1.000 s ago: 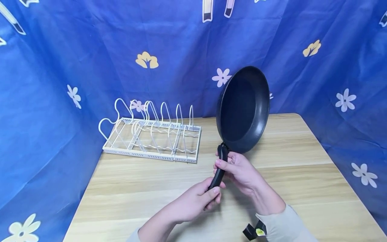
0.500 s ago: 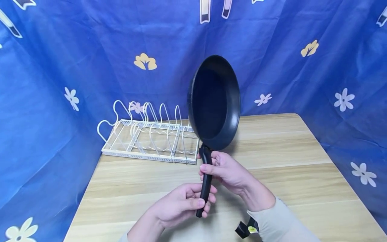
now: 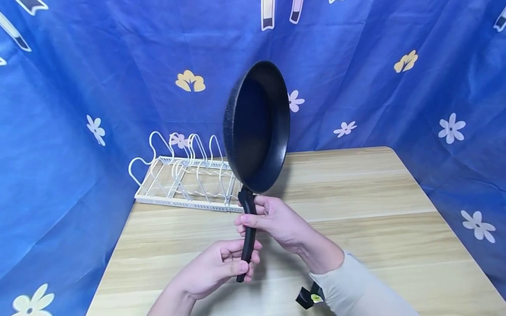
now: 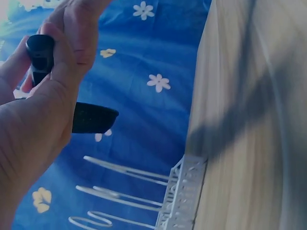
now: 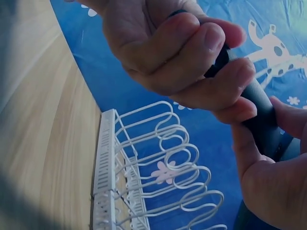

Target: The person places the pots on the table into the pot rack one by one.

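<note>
A black frying pan [image 3: 258, 127] is held up on edge above the table, its inside turned to the right and its handle pointing down toward me. My right hand [image 3: 276, 224] grips the handle just below the pan body, thumb across the front. Lower down, my left hand [image 3: 219, 265] pinches the handle near its end. In the right wrist view, the fingers of the left hand [image 5: 177, 62] curl round the black handle [image 5: 261, 115]. Behind and left of the pan stands a white wire rack [image 3: 189, 202]; the pan overlaps its right end in the head view.
The rack's upright loops [image 5: 187, 167] stick up in rows. A small black object with a yellow-green mark [image 3: 306, 298] shows by the right sleeve [image 3: 348, 285]. Blue patterned cloth [image 3: 336, 66] walls in the wooden table [image 3: 356, 210] at the back and sides.
Both hands have carried the frying pan left, from right of the rack to in front of its right end. The pan has risen and turned more upright; the left hand's hold has loosened slightly.
</note>
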`<state>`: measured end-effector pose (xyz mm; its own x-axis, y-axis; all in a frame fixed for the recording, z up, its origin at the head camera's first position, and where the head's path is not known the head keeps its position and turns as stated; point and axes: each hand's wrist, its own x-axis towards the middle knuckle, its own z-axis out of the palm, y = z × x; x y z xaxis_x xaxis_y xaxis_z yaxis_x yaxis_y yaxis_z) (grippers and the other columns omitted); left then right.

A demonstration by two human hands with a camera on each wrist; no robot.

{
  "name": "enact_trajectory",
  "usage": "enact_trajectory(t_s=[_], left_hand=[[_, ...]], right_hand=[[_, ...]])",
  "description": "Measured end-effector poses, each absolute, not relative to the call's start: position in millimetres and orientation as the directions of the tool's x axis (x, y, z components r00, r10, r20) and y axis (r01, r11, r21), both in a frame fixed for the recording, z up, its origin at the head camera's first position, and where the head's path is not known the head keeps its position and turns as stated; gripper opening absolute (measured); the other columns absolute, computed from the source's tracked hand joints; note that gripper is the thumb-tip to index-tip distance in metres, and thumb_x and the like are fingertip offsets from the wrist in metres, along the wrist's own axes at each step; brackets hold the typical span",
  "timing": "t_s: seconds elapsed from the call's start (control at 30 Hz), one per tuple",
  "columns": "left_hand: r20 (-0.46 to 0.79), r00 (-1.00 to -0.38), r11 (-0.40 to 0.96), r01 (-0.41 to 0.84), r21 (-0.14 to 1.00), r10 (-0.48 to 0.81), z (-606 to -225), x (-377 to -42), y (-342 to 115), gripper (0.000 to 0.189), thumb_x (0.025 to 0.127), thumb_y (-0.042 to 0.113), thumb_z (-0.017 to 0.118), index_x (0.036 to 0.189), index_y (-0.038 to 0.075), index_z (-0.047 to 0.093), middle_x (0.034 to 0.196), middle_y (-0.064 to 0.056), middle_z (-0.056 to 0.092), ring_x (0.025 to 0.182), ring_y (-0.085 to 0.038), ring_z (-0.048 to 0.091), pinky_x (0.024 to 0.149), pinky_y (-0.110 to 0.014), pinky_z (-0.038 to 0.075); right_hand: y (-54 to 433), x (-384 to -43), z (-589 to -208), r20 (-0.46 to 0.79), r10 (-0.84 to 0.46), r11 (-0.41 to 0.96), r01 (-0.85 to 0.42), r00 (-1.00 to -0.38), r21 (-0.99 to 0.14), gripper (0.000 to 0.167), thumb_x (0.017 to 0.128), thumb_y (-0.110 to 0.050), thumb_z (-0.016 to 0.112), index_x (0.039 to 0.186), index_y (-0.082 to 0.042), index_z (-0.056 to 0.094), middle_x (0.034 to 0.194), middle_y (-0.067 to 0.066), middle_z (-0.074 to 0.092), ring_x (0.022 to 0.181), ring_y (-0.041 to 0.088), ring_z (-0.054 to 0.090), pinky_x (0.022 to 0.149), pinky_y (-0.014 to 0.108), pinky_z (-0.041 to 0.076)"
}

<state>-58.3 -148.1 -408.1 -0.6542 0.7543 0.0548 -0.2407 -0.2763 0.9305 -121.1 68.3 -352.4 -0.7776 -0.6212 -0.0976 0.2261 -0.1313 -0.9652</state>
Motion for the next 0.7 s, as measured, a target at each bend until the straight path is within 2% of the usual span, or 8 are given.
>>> enact_trajectory(t_s=[0.07, 0.17, 0.27, 0.4, 0.7], left_hand=[[0.069, -0.669, -0.266, -0.197, 0.944, 0.740, -406.7, -57.1, -151.7, 0.045, 0.111, 0.004, 0.058, 0.148, -0.018, 0.044, 0.126, 0.006, 0.073, 0.101, -0.006, 0.074, 0.093, -0.027, 0.064], [0.059, -0.707, -0.215, -0.133, 0.968, 0.705, -403.8, -55.7, -154.9, 0.047, 0.109, 0.003, 0.060, 0.146, -0.021, 0.044, 0.123, 0.006, 0.075, 0.099, -0.005, 0.075, 0.090, -0.027, 0.065], [0.013, -0.749, -0.131, -0.099, 0.986, 0.663, -399.2, -53.8, -157.8, 0.047, 0.107, 0.003, 0.064, 0.145, -0.019, 0.049, 0.119, 0.007, 0.076, 0.096, -0.004, 0.076, 0.088, -0.027, 0.066], [-0.031, -0.781, -0.039, -0.071, 0.997, 0.623, -391.8, -49.9, -163.8, 0.047, 0.106, 0.005, 0.067, 0.145, -0.016, 0.053, 0.117, 0.008, 0.077, 0.098, -0.004, 0.076, 0.088, -0.026, 0.066], [-0.059, -0.832, 0.078, -0.019, 0.997, 0.552, -382.2, -40.9, -172.7, 0.047, 0.105, 0.008, 0.069, 0.144, -0.014, 0.056, 0.117, 0.010, 0.078, 0.103, -0.003, 0.076, 0.088, -0.028, 0.067]], right_hand=[[63.8, -121.0, -350.7, -0.109, -0.622, -0.128, 0.238, -0.775, -0.963, 0.022, 0.104, -0.003, 0.069, 0.124, -0.001, 0.061, 0.095, -0.002, 0.080, 0.089, 0.009, 0.076, 0.094, 0.026, 0.063], [59.8, -121.2, -348.5, -0.110, -0.629, -0.119, 0.236, -0.769, -0.964, 0.032, 0.104, 0.000, 0.066, 0.134, 0.005, 0.057, 0.106, 0.007, 0.081, 0.091, 0.008, 0.077, 0.095, 0.027, 0.064], [56.9, -121.2, -346.1, -0.087, -0.640, -0.103, 0.197, -0.764, -0.975, 0.034, 0.104, 0.001, 0.065, 0.137, 0.009, 0.057, 0.113, 0.018, 0.080, 0.092, 0.008, 0.077, 0.095, 0.029, 0.065], [50.9, -120.4, -339.8, -0.060, -0.656, -0.081, 0.149, -0.752, -0.986, 0.035, 0.104, -0.001, 0.067, 0.137, 0.008, 0.057, 0.119, 0.027, 0.077, 0.095, 0.009, 0.077, 0.097, 0.031, 0.064], [39.9, -124.6, -335.5, -0.031, -0.713, -0.024, 0.069, -0.701, -0.997, 0.047, 0.105, -0.005, 0.068, 0.149, 0.003, 0.054, 0.125, 0.030, 0.075, 0.106, 0.021, 0.081, 0.101, 0.031, 0.063]])
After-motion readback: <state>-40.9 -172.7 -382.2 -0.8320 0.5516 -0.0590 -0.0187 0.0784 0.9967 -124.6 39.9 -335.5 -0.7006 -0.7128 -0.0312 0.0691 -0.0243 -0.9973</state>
